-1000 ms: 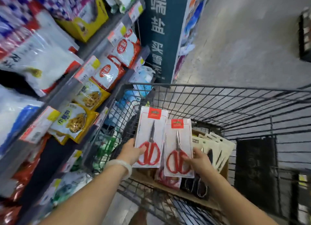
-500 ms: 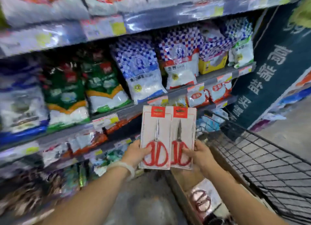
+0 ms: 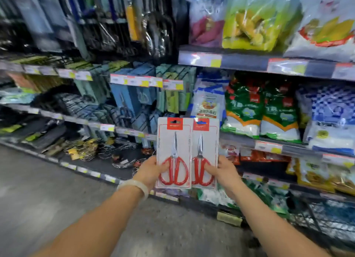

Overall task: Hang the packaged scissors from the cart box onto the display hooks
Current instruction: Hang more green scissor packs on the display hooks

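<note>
Holding two scissor packs (image 3: 173, 153), left hand (image 3: 151, 170), right hand (image 3: 225, 170)

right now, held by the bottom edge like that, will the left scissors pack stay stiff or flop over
Probably stiff: the left scissors pack stands upright above the left hand with no visible bend. Its weight likely sits low, since the red handles are near the grip. The glossy front may be slightly slippery.

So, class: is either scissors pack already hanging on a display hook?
No: the left hand and right hand each hold a scissors pack in front of the shelves.
</note>
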{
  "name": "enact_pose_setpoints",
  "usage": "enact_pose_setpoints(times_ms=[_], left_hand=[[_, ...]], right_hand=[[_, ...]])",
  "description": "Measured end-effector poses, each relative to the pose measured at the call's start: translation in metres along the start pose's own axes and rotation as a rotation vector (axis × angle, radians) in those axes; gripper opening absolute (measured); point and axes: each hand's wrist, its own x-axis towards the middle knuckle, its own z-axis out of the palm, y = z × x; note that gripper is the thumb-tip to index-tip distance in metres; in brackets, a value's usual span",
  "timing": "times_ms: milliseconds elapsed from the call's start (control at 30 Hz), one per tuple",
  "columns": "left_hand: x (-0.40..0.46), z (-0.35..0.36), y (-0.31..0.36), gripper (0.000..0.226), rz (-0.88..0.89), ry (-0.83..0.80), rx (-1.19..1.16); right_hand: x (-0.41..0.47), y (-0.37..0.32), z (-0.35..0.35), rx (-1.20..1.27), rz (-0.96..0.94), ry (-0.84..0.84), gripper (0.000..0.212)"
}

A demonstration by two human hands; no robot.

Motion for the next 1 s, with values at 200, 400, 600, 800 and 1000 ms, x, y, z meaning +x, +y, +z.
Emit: enact_pose_setpoints(times_ms=[200,400,600,800,1000], left_hand=[[-0.051,-0.174,-0.003,0.038,0.065,0.192,-0.052],[-0.101,-0.304,-0.007,0.020,0.067,0.395,-0.137],[-0.098,-0.397,-0.004,0.025,0.095,0.553,-0.209],[-0.059,-0.486,0.018,0.020,0.124,0.586,-0.239],[-0.002,-0.591,0.057,0.023,0.126,0.589,-0.262]], right_hand=[[-0.013,-0.018,0.179,-0.067,-0.043,-0.174,0.029],[-0.029,-0.024,0.326,-0.081,-0.065,-0.352,0.026],[-0.008,-0.040,0.439,-0.144,-0.071,-0.469,0.023],[0.044,-0.055,0.552,-0.205,-0.119,-0.541,0.027],[0.104,-0.083,0.666,-0.208,-0.143,-0.593,0.033]])
